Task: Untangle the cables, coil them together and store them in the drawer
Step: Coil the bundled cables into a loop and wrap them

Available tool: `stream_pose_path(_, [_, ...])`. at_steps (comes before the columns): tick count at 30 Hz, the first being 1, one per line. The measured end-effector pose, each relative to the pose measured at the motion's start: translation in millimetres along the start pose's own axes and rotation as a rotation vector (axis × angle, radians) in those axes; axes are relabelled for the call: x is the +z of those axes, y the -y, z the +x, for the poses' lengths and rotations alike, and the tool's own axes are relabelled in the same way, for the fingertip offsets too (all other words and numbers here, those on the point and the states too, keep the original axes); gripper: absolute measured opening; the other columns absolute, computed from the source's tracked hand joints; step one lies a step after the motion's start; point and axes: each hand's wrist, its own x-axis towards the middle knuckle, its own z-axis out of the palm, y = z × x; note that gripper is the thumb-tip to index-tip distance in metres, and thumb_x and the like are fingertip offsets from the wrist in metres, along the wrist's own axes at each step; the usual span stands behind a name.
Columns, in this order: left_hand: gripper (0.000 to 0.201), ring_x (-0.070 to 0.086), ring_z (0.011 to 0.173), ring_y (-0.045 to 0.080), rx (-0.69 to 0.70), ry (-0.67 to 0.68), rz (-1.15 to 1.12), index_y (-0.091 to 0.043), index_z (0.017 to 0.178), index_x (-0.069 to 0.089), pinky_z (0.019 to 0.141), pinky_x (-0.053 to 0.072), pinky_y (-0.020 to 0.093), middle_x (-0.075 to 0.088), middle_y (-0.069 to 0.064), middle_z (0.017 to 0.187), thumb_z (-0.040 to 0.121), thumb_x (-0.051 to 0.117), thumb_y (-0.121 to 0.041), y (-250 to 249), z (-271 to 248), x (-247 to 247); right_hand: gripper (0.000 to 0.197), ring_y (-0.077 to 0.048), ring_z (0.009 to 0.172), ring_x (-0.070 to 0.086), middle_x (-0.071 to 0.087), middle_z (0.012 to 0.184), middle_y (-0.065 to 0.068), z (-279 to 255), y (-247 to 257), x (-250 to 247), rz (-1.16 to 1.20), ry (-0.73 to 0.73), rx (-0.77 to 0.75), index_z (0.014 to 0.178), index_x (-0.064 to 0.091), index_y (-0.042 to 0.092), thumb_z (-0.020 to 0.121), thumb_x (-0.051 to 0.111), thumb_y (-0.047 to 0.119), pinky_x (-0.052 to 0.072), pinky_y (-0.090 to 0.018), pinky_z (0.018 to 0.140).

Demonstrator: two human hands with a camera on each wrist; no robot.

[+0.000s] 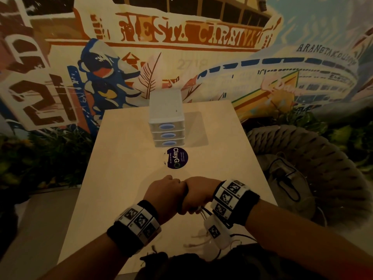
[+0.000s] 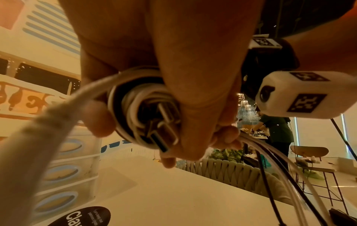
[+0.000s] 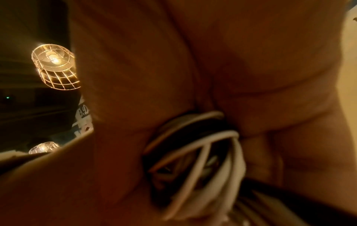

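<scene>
Over the near middle of the table [image 1: 125,158], my left hand [image 1: 167,189] and right hand [image 1: 198,196] are pressed together, both curled round a coil of white and black cables. In the left wrist view the coil [image 2: 135,97] shows as tight loops with several metal USB plugs [image 2: 164,142] poking out of its middle. The right wrist view has the same loops [image 3: 203,137] wedged between the two palms. Loose strands [image 1: 204,214] trail from under my right hand to the near edge, with free ends [image 1: 198,237] on the table. The white three-drawer unit [image 1: 166,118] stands at the far end, all drawers closed.
A round dark "ClayGo" sticker [image 1: 177,158] lies between my hands and the drawer unit. A woven chair [image 1: 314,158] with a black cord on its seat stands right of the table. Far behind, a person [image 2: 276,130] stands at another table.
</scene>
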Motion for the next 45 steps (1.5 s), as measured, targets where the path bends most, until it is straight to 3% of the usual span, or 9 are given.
stream_pose_path(10, [0.051, 0.066, 0.107, 0.023, -0.002, -0.231, -0.37, -0.027, 0.123, 0.063, 0.078, 0.058, 0.033, 0.062, 0.002, 0.13, 0.077, 0.08, -0.04, 14, -9, 18, 0.024, -0.013, 0.062, 0.068, 0.076, 0.085, -0.011, -16, 3, -11, -0.031, -0.13, -0.104, 0.096, 0.074, 0.008, 0.076, 0.081, 0.018, 0.059, -0.023, 0.059])
stream_pose_path(14, [0.099, 0.06, 0.112, 0.007, -0.003, -0.33, -0.677, -0.035, 0.15, 0.032, 0.085, 0.055, 0.021, 0.036, -0.012, 0.15, 0.07, 0.09, -0.028, 24, -21, 11, 0.018, -0.009, 0.059, 0.067, 0.072, 0.076, -0.001, -25, 3, -21, 0.002, -0.146, -0.134, 0.091, 0.071, 0.015, 0.077, 0.08, 0.02, 0.056, -0.022, 0.059])
stream_pose_path(19, [0.131, 0.058, 0.114, -0.01, -0.074, -0.288, -1.188, -0.049, 0.155, -0.002, 0.082, 0.056, 0.017, 0.047, -0.029, 0.135, 0.066, 0.093, -0.035, 39, -25, -4, 0.007, -0.018, 0.063, 0.062, 0.063, 0.072, -0.01, -34, -11, -29, 0.264, -0.103, -0.203, 0.087, 0.068, 0.008, 0.083, 0.073, 0.005, 0.058, -0.032, 0.071])
stream_pose_path(23, [0.101, 0.06, 0.122, 0.0, 0.03, -0.16, -1.453, -0.038, 0.154, 0.022, 0.094, 0.055, 0.024, 0.063, -0.026, 0.129, 0.076, 0.085, -0.024, 32, -19, 3, 0.011, -0.013, 0.059, 0.062, 0.064, 0.063, -0.003, -41, -6, -25, 0.334, -0.097, -0.362, 0.078, 0.067, 0.014, 0.085, 0.072, 0.007, 0.053, -0.028, 0.066])
stream_pose_path(28, [0.071, 0.068, 0.093, 0.028, 0.181, -0.18, -1.624, 0.011, 0.113, 0.059, 0.082, 0.055, 0.032, 0.068, 0.019, 0.104, 0.082, 0.077, -0.051, 22, -11, 9, 0.015, -0.009, 0.068, 0.068, 0.071, 0.073, 0.002, -42, 4, -16, 0.3, -0.09, -0.487, 0.084, 0.07, 0.019, 0.089, 0.069, 0.004, 0.055, -0.024, 0.069])
stream_pose_path(33, [0.072, 0.07, 0.087, 0.031, 0.166, -0.215, -1.789, -0.002, 0.12, 0.065, 0.069, 0.056, 0.034, 0.072, 0.012, 0.102, 0.069, 0.09, -0.046, 15, -13, 6, 0.017, -0.005, 0.077, 0.07, 0.072, 0.083, 0.005, -45, 11, -14, 0.219, -0.04, -0.508, 0.096, 0.066, 0.023, 0.097, 0.064, 0.006, 0.055, -0.018, 0.068])
stream_pose_path(37, [0.046, 0.067, 0.103, 0.032, 0.191, -0.349, -1.756, -0.014, 0.095, 0.077, 0.082, 0.057, 0.042, 0.074, 0.008, 0.101, 0.068, 0.088, -0.049, 9, -15, -4, 0.013, -0.014, 0.081, 0.072, 0.072, 0.09, -0.007, -51, 16, -19, 0.232, 0.024, -0.519, 0.106, 0.067, 0.004, 0.094, 0.064, 0.0, 0.059, -0.025, 0.077])
stream_pose_path(40, [0.035, 0.069, 0.097, 0.021, 0.215, -0.43, -1.692, -0.021, 0.076, 0.078, 0.084, 0.056, 0.035, 0.076, 0.002, 0.09, 0.065, 0.088, -0.053, 5, -17, -17, 0.027, -0.01, 0.079, 0.071, 0.07, 0.09, -0.003, -54, 17, -20, 0.372, 0.048, -0.535, 0.102, 0.063, 0.017, 0.093, 0.061, -0.008, 0.059, -0.024, 0.076])
stream_pose_path(45, [0.052, 0.071, 0.102, 0.021, 0.293, -0.493, -1.661, -0.004, 0.09, 0.064, 0.088, 0.055, 0.03, 0.075, 0.003, 0.09, 0.068, 0.088, -0.044, 4, -20, -27, 0.022, 0.005, 0.087, 0.067, 0.066, 0.095, 0.012, -52, 18, -20, 0.316, 0.081, -0.497, 0.105, 0.061, 0.026, 0.094, 0.067, 0.008, 0.053, -0.013, 0.08])
